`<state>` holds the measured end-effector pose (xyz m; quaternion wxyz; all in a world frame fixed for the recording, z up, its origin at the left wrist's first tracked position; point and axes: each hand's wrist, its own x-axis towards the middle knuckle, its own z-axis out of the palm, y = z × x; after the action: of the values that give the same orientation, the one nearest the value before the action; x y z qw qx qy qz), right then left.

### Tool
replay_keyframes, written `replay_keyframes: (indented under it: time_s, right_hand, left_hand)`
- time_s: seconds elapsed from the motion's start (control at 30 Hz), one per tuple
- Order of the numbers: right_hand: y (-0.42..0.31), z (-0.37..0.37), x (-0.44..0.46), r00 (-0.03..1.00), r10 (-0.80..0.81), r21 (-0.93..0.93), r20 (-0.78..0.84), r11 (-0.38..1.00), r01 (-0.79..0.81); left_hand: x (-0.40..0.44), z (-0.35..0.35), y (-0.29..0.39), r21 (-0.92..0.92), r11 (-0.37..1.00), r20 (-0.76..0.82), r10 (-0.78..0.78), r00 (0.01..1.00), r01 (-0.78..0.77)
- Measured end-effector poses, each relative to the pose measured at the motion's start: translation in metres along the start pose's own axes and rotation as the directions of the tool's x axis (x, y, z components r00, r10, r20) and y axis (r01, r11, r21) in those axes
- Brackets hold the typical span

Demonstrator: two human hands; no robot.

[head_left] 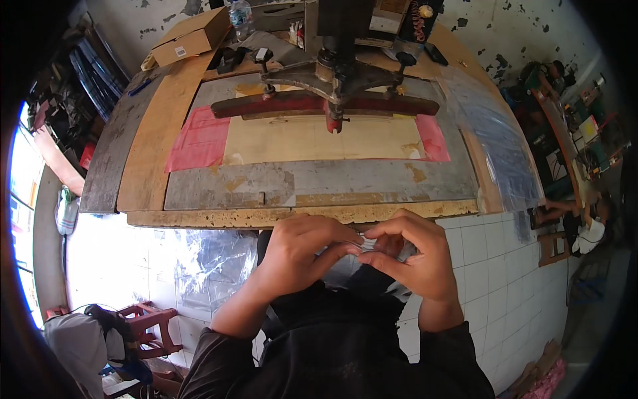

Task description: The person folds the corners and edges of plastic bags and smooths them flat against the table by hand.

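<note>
My left hand point(302, 249) and my right hand point(415, 249) meet over my lap, just in front of the table's near edge. Fingers of both hands pinch a small, clear, thin piece point(362, 247), which looks like plastic; its exact shape is hard to make out. Beyond the hands stands a press with a dark red bar point(286, 104) across a cream sheet point(319, 141). Pink sheet shows at the left point(198, 136) and right point(433, 137) ends of the cream sheet.
A cardboard box point(193, 36) and a water bottle point(240, 16) stand at the back left. Clear plastic sheets point(502, 149) hang over the table's right side. More plastic point(216, 266) lies below left, near a red stool point(156, 329). Other people sit at far right.
</note>
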<state>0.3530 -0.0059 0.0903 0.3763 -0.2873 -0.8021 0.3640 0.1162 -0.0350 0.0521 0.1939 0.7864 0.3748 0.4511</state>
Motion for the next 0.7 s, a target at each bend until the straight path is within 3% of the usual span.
replay_keyframes:
  time_s: [0.07, 0.17, 0.2, 0.3, 0.37, 0.43, 0.5, 0.6, 0.67, 0.7]
  right_hand:
    - [0.009, 0.0, 0.0, 0.989, 0.132, 0.018, 0.067, 0.991, -0.134]
    - [0.026, -0.006, -0.002, 0.982, 0.059, -0.119, 0.179, 0.992, -0.038]
    - [0.029, -0.006, -0.001, 0.982, 0.059, -0.118, 0.182, 0.992, -0.038]
    - [0.037, -0.011, -0.003, 0.969, 0.168, -0.161, 0.181, 0.977, -0.139]
    - [0.049, -0.017, -0.009, 0.924, 0.334, -0.219, 0.185, 0.931, -0.293]
    - [0.052, -0.024, -0.011, 0.933, 0.322, -0.251, 0.157, 0.927, -0.278]
    - [0.059, -0.03, -0.015, 0.919, 0.33, -0.125, 0.216, 0.943, -0.309]
    - [0.064, -0.03, -0.017, 0.932, 0.318, -0.082, 0.173, 0.948, -0.308]
    - [0.067, -0.031, -0.02, 0.935, 0.315, -0.069, 0.165, 0.949, -0.307]
    - [0.066, -0.03, -0.021, 0.932, 0.314, -0.059, 0.179, 0.949, -0.308]
  left_hand:
    - [-0.005, 0.0, -0.006, -0.08, 0.996, -0.101, -0.059, 0.993, 0.051]
    - [-0.017, 0.0, -0.018, -0.212, 0.969, -0.179, -0.17, 0.969, 0.13]
    - [-0.02, -0.006, -0.016, -0.324, 0.912, -0.138, -0.307, 0.941, 0.25]
    - [-0.029, -0.019, -0.024, -0.287, 0.889, -0.166, -0.414, 0.895, 0.358]
    - [-0.036, -0.025, -0.034, -0.308, 0.881, -0.2, -0.429, 0.881, 0.359]
    - [-0.038, -0.033, -0.035, -0.38, 0.844, -0.232, -0.483, 0.844, 0.379]
    - [-0.039, -0.037, -0.034, -0.337, 0.865, -0.228, -0.457, 0.86, 0.37]
    - [-0.042, -0.033, -0.04, -0.299, 0.885, -0.205, -0.424, 0.882, 0.357]
    - [-0.039, -0.031, -0.044, -0.128, 0.968, -0.215, -0.239, 0.947, 0.215]
    - [-0.037, -0.031, -0.045, -0.131, 0.967, -0.214, -0.242, 0.946, 0.218]
